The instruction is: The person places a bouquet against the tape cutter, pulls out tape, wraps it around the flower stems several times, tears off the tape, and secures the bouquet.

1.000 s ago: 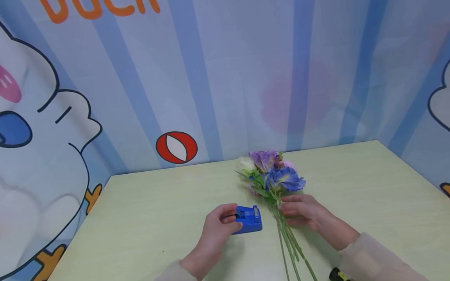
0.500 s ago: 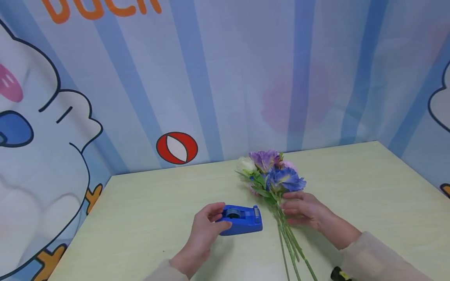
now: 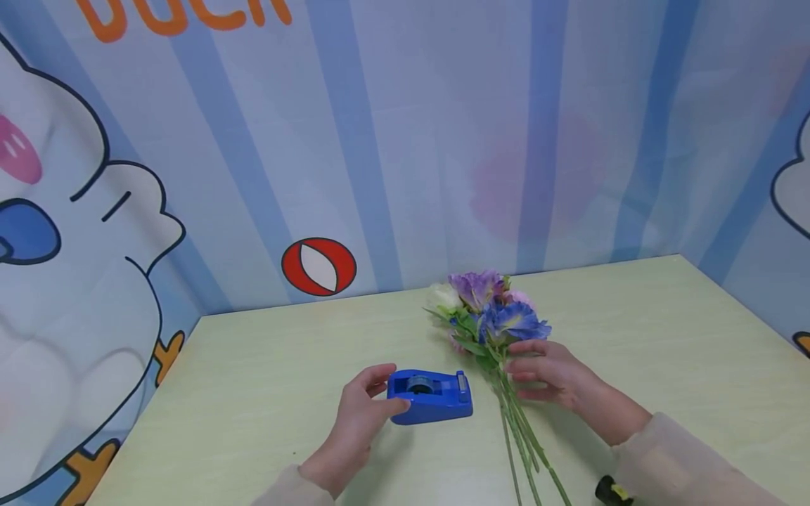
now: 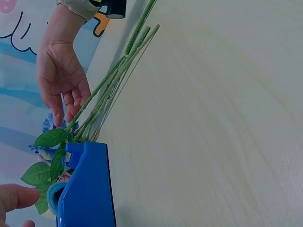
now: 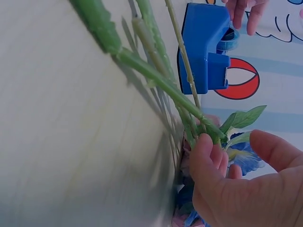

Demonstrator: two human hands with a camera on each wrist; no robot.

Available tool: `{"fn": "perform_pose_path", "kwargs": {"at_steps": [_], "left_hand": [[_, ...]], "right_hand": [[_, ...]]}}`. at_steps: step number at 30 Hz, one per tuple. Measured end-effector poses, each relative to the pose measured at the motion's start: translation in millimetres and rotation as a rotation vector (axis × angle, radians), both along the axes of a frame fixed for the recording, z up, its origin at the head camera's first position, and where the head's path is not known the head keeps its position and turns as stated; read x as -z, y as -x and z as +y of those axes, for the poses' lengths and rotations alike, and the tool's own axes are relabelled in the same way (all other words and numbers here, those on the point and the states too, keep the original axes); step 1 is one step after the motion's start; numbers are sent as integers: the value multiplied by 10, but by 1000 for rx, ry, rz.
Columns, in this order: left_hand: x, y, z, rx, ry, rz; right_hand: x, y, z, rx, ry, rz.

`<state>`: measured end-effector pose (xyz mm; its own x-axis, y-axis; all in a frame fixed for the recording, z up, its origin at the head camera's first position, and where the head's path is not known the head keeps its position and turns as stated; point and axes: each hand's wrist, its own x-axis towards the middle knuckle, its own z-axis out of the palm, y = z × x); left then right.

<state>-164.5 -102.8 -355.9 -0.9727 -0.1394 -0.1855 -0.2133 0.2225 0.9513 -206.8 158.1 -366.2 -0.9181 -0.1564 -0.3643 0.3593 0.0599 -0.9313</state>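
Observation:
A blue tape dispenser [image 3: 433, 407] with a roll of tape in it stands on the table, its cutter end towards the flowers. At its rear end is my left hand [image 3: 361, 414], thumb on the near side and fingers by the far top edge; in the left wrist view a fingertip [image 4: 31, 195] sits apart from the tape roll [image 4: 53, 195]. To the right lies a bunch of flowers [image 3: 512, 322], purple, blue, white and pink, its green stems [image 3: 522, 429] pointing towards me. My right hand [image 3: 550, 372] has its loosely bent fingertips at the stems just below the blooms, thumb apart.
The pale wooden table [image 3: 266, 379] meets a blue striped cloth backdrop [image 3: 436, 140] with printed cartoon figures behind and at both sides. A small black item with a yellow mark [image 3: 610, 490] shows beside the right sleeve [image 3: 680, 457].
My left hand has slid left along the dispenser to its rear end, uncovering the tape roll. The dispenser and flowers stay in place. My right hand has barely moved, its fingers slightly raised.

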Motion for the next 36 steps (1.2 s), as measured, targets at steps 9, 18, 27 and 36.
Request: {"fn": "perform_pose_path", "kwargs": {"at_steps": [9, 18, 27, 36], "left_hand": [[45, 38, -32, 10, 5, -20], [81, 75, -71, 41, 20, -38], [119, 109, -67, 58, 45, -68], [128, 109, -48, 91, 75, -52]], "right_hand": [[-50, 6, -31, -7, -4, 6], [-83, 8, -73, -31, -45, 45], [-151, -22, -162, -60, -141, 142], [-190, -44, -280, -99, -233, 213]]}}
